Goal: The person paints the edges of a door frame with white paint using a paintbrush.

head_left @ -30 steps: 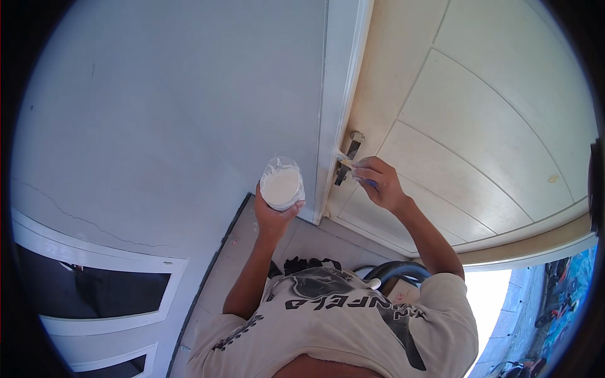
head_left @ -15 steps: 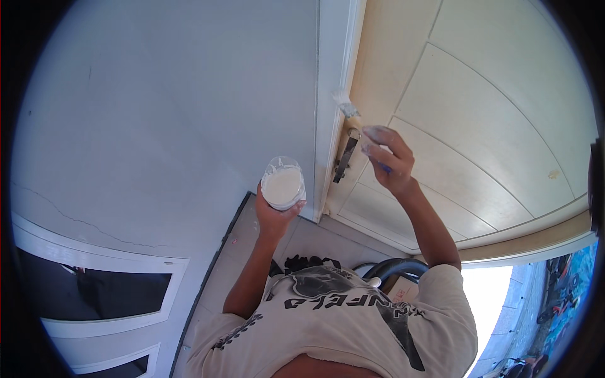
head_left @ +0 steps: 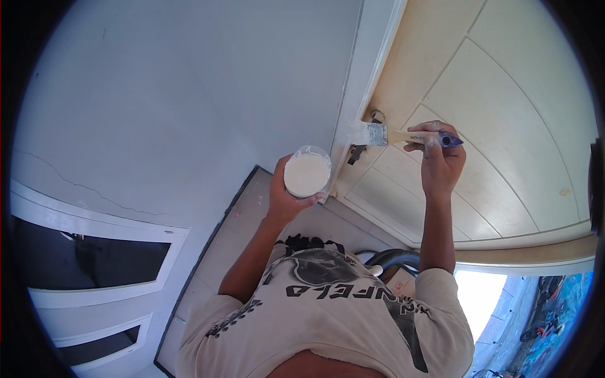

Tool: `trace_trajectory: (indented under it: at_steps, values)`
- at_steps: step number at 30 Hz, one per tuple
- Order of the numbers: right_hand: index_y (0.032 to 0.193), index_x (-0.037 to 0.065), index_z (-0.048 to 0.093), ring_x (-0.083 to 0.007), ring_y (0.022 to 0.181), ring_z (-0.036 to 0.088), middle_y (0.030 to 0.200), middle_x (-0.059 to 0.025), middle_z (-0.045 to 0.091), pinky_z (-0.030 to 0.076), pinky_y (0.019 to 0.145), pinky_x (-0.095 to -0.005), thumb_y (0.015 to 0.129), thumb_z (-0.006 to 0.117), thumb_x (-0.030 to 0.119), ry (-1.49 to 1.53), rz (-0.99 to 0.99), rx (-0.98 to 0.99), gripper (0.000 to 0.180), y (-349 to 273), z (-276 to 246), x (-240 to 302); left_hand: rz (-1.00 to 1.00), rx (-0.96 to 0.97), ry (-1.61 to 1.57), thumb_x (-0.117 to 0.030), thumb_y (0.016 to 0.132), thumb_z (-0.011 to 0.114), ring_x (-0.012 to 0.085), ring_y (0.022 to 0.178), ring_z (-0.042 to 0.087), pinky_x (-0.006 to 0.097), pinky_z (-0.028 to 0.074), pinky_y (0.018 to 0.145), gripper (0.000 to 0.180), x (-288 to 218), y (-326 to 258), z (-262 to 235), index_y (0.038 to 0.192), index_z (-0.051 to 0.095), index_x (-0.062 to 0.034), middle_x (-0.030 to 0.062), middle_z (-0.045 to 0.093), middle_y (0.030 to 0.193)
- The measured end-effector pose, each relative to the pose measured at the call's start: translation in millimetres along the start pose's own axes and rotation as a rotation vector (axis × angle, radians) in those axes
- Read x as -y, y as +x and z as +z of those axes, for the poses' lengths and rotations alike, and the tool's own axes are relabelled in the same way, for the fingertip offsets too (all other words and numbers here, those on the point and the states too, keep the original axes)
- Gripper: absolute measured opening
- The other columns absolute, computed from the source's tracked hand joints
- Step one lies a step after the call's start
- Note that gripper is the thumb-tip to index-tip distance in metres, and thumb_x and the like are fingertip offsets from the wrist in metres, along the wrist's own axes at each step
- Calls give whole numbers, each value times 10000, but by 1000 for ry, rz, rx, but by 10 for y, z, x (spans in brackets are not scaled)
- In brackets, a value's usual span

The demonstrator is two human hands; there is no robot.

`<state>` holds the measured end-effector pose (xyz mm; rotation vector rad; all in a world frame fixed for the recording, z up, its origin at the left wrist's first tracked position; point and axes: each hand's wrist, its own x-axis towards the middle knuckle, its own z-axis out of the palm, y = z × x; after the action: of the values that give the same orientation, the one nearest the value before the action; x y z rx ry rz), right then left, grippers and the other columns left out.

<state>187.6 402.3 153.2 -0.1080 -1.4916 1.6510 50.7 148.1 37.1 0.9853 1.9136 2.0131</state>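
Observation:
My left hand (head_left: 285, 195) holds a clear plastic cup of white paint (head_left: 307, 171) upright in front of the wall. In my right hand (head_left: 439, 156) is a paintbrush (head_left: 403, 135) with a wooden handle and a purple end, held level. Its white bristles touch the white door frame (head_left: 365, 88) just above the dark latch (head_left: 357, 153). The cream panelled door (head_left: 491, 120) stands open to the right of the frame.
A pale grey wall (head_left: 189, 107) fills the left, with white framed panels (head_left: 94, 252) low on it. Tiled floor (head_left: 252, 220) lies below. A dark curved hose (head_left: 391, 258) sits by my feet. Bright daylight shows past the door's lower edge (head_left: 479, 290).
My right hand has lifted from the latch and moved right, turning the brush level against the frame higher up. The left hand with the cup has barely moved.

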Motion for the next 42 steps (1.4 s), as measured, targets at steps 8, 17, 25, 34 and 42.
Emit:
trace_trajectory:
  at_steps: [8, 17, 25, 34, 42]
  values:
    - [1083, -14, 641, -240, 904, 728, 966, -144, 708, 571, 789, -329, 880, 715, 16, -251, -86, 471, 219, -56, 711, 170, 82, 45, 108, -79, 587, 936, 196, 1156, 592, 362, 486, 1006, 931, 169, -4, -193, 1378, 451, -8, 96, 587, 1241]
    - [987, 32, 695, -240, 705, 658, 794, -104, 637, 506, 637, -341, 825, 785, 95, -709, -113, 722, 196, -367, 1585, -147, 79, 29, 155, -92, 581, 937, 205, 1189, 565, 378, 464, 1025, 925, 150, -217, -738, 1373, 460, -41, 96, 554, 1267]
    - [941, 67, 713, -287, 701, 663, 787, -100, 673, 522, 646, -387, 798, 784, 148, -770, -136, 736, 179, -663, 2007, -272, 85, -31, 151, -146, 504, 941, 334, 1235, 536, 430, 440, 1046, 999, 98, -459, -1128, 1385, 479, -58, 147, 522, 1325]
    - [972, -7, 705, -114, 648, 617, 821, -98, 739, 475, 604, -269, 841, 736, 71, -613, 164, 628, 156, -701, 2144, -221, 86, -55, 198, -106, 580, 946, 223, 1222, 559, 381, 460, 1050, 968, 45, -587, -1410, 1392, 428, -20, 124, 535, 1318]
    - [946, -10, 715, -76, 629, 573, 781, -58, 710, 458, 570, -247, 864, 762, 115, -387, 7, 377, 156, -811, 2100, -314, 78, -110, 110, -153, 589, 961, 271, 1193, 555, 398, 457, 1027, 932, 77, -551, -1388, 1359, 457, -11, 141, 518, 1275]
